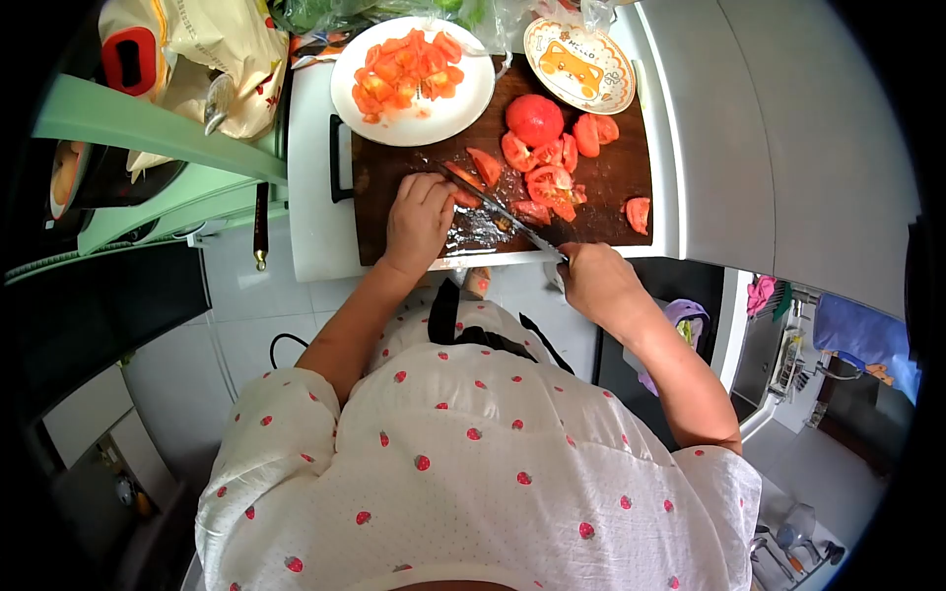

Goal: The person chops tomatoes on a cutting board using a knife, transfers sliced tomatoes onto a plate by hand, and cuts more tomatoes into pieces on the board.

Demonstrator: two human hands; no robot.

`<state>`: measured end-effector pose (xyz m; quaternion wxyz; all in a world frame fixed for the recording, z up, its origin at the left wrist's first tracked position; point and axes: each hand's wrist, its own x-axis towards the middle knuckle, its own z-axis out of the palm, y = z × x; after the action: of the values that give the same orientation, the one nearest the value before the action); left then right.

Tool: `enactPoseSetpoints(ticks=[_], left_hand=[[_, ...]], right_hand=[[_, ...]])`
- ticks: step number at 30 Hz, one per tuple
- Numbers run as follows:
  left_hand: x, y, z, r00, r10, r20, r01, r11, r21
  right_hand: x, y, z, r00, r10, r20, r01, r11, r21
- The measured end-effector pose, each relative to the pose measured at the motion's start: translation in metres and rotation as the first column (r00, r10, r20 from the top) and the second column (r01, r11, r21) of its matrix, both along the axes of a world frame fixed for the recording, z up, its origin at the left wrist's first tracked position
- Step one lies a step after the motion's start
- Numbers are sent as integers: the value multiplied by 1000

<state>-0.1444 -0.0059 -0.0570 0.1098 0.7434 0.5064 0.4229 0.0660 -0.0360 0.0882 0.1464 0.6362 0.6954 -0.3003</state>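
My right hand (598, 283) is wrapped round the handle of a knife (507, 217), whose blade slants up and left over the wet brown cutting board (379, 202). At the blade's far end, my left hand (422, 212) presses its bent fingers on a tomato wedge (465, 183). Another wedge (485, 165) lies just beyond the blade. Right of the knife are several cut tomato pieces (549, 184) and a peeled, rounded tomato (534, 119). One lone wedge (638, 215) sits near the board's right edge.
A white plate (480, 97) of chopped tomato overlaps the board's back left. At the back right is a patterned plate (579, 65) with a cartoon animal. Plastic bags (379, 12) lie behind. A green shelf edge (163, 133) stands at the left, above a hanging dark handle (261, 225).
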Motion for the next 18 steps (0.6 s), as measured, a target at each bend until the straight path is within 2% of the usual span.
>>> enactPoseSetpoints(ticks=[5,6,9,12,15,18], left_hand=[[0,-1,-5,1000,18,-15,-18,1000,0],[-1,-3,-6,1000,30,-3,-30,999,-13],[-4,-2,-5,996,81,29,-80,996,-39],[-9,-6,-3,985,163,47,-158,983,-94],[-9,-10,-2,984,179,14,-178,981,-79],[-4,-16,-1,986,155,67,-143,977,-157]], right_hand=[[10,-13,-45,997,-25,-68,29,997,65],[13,-21,-51,988,-32,-148,60,981,187],[19,-27,-49,954,-119,-276,179,963,201],[17,-30,-28,950,-214,-228,275,918,286],[19,-19,-25,980,-156,-127,186,945,271],[10,-22,-39,984,-114,-134,149,948,283]])
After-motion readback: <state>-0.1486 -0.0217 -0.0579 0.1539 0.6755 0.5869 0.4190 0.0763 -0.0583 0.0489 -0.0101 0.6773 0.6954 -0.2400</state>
